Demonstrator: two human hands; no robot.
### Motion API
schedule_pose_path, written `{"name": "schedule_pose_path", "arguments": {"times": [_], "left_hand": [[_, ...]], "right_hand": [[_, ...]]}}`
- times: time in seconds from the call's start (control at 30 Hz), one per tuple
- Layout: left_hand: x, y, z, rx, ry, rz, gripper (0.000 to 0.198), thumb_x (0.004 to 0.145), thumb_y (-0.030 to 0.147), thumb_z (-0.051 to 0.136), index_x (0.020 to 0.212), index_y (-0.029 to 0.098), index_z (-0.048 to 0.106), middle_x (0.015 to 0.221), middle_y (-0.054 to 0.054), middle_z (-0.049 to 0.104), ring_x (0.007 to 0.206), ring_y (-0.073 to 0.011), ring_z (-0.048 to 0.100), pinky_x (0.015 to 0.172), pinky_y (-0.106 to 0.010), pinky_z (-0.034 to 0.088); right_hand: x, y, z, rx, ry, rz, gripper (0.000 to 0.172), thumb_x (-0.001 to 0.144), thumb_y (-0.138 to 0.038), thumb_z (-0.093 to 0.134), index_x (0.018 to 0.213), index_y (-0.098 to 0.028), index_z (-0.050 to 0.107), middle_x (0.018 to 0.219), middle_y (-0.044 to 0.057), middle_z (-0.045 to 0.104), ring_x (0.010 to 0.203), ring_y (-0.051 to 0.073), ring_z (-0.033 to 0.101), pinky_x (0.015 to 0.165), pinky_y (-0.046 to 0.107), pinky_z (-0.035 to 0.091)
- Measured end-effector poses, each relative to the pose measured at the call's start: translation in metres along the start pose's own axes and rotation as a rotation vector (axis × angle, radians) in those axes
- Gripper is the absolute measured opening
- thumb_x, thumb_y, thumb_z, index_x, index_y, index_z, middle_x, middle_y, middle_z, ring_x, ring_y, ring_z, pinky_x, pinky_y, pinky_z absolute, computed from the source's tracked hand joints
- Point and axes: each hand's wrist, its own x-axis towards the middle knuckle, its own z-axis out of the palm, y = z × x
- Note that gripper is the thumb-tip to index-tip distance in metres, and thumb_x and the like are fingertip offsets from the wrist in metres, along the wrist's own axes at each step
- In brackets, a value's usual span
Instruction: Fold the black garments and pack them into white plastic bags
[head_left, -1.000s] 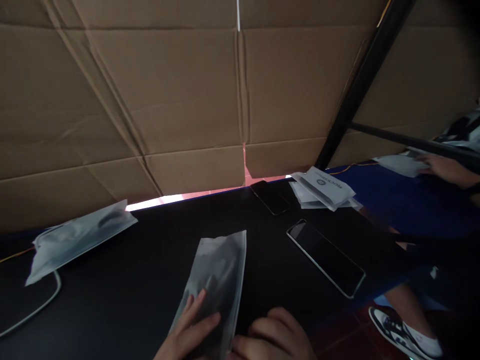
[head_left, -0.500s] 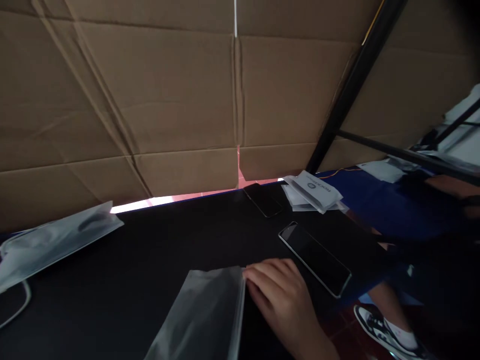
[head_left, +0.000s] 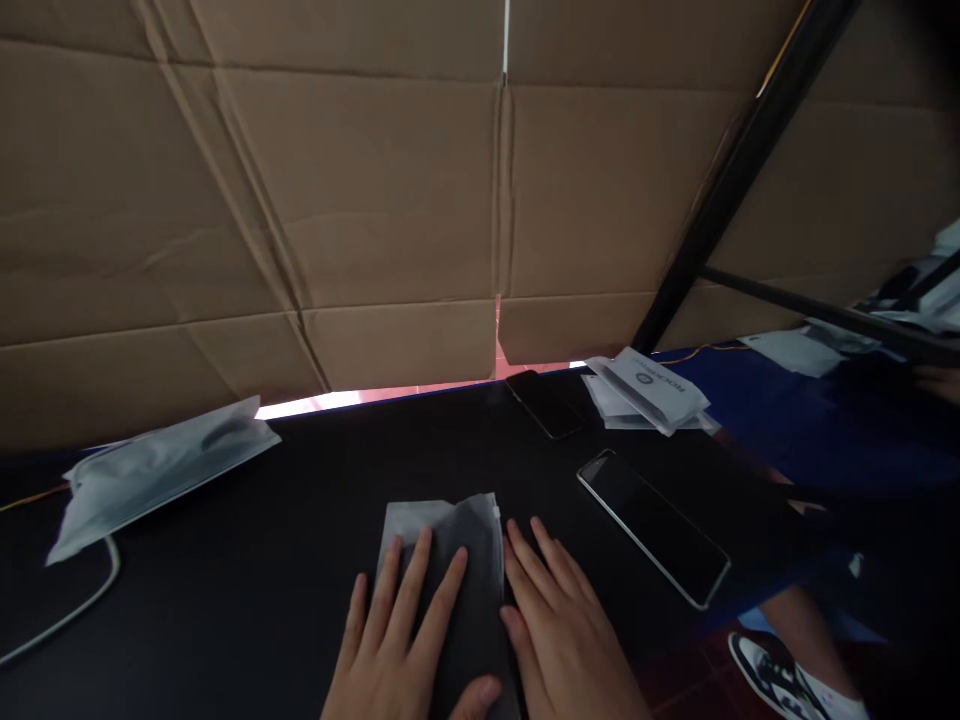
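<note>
Head view: phone [head_left: 652, 525] lies right of pouch [head_left: 450, 515].

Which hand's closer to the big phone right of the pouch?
Right. The right hand lies flat just left of the big phone, apart from it; the left hand is farther left, flat on the grey pouch.

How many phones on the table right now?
2. The far phone lies by the cardboard wall, beside the stack of white bags. The near phone lies right of the right hand. Others could be hidden from view.
</note>
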Motion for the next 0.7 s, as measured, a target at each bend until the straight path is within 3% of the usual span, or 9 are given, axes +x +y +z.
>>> {"name": "schedule_pose_path", "arguments": {"times": [0.07,0.17,0.27,0.37,0.47,0.6,0.7], "left_hand": [[0.003,0.002,0.001,0.027,0.022,0.01,0.09,0.101,0.065,0.055,0.174,0.02,0.027,0.164,-0.019,0.056,0.138,-0.0476,0.065,0.088,-0.065,0.071],[0.002,0.0,-0.001,-0.011,0.036,0.002,0.081,0.106,0.047,0.052,0.175,0.02,0.021,0.162,-0.016,0.059,0.14,-0.0441,0.064,0.091,-0.062,0.07],[0.001,-0.005,-0.001,-0.079,0.045,-0.021,0.076,0.108,0.035,0.049,0.175,0.02,0.018,0.161,-0.012,0.061,0.143,-0.0415,0.06,0.095,-0.06,0.069],[0.001,-0.007,-0.002,-0.146,0.039,-0.047,0.07,0.111,0.033,0.044,0.175,0.023,0.019,0.163,-0.011,0.059,0.146,-0.0407,0.057,0.096,-0.06,0.068],[0.003,-0.007,-0.008,-0.213,0.002,-0.07,0.068,0.111,0.027,0.04,0.175,0.025,0.018,0.168,-0.011,0.053,0.151,-0.0385,0.051,0.1,-0.059,0.065],[-0.002,-0.007,-0.014,-0.206,-0.054,-0.002,0.073,0.11,0.038,0.044,0.176,0.024,0.016,0.168,-0.016,0.049,0.149,-0.0459,0.052,0.097,-0.069,0.063],[-0.013,-0.007,-0.009,-0.147,-0.142,-0.06,0.078,0.109,0.043,0.047,0.176,0.031,0.01,0.168,-0.017,0.048,0.145,-0.0532,0.055,0.088,-0.084,0.059]], "right_hand": [[0.001,0.003,-0.003,0.027,-0.04,0.008,0.058,0.107,-0.016,0.049,0.165,-0.019,0.05,0.17,0.005,0.05,0.158,0.035,0.047,0.115,0.055,0.06],[0.002,0.006,-0.01,0.106,-0.053,0.0,0.066,0.105,-0.011,0.047,0.168,-0.031,0.047,0.169,0.0,0.051,0.157,0.032,0.05,0.118,0.056,0.057],[0.002,0.002,-0.013,0.218,-0.072,-0.018,0.075,0.098,-0.014,0.059,0.167,-0.04,0.046,0.172,0.0,0.048,0.156,0.035,0.051,0.12,0.061,0.053],[0.003,-0.011,-0.007,0.335,-0.055,0.092,0.074,0.093,-0.026,0.073,0.164,-0.032,0.052,0.174,0.007,0.046,0.161,0.042,0.04,0.121,0.066,0.05],[0.005,-0.023,0.0,0.379,-0.019,0.235,0.057,0.09,-0.028,0.08,0.146,-0.027,0.066,0.173,0.011,0.046,0.165,0.046,0.029,0.122,0.07,0.047],[0.012,-0.029,-0.001,0.409,-0.088,0.217,0.052,0.078,-0.008,0.08,0.125,-0.029,0.075,0.173,0.011,0.045,0.165,0.049,0.028,0.122,0.077,0.042],[0.018,-0.03,-0.01,0.455,-0.106,0.208,0.047,0.074,0.001,0.071,0.11,-0.028,0.076,0.171,0.007,0.048,0.164,0.045,0.031,0.122,0.073,0.044]]}}
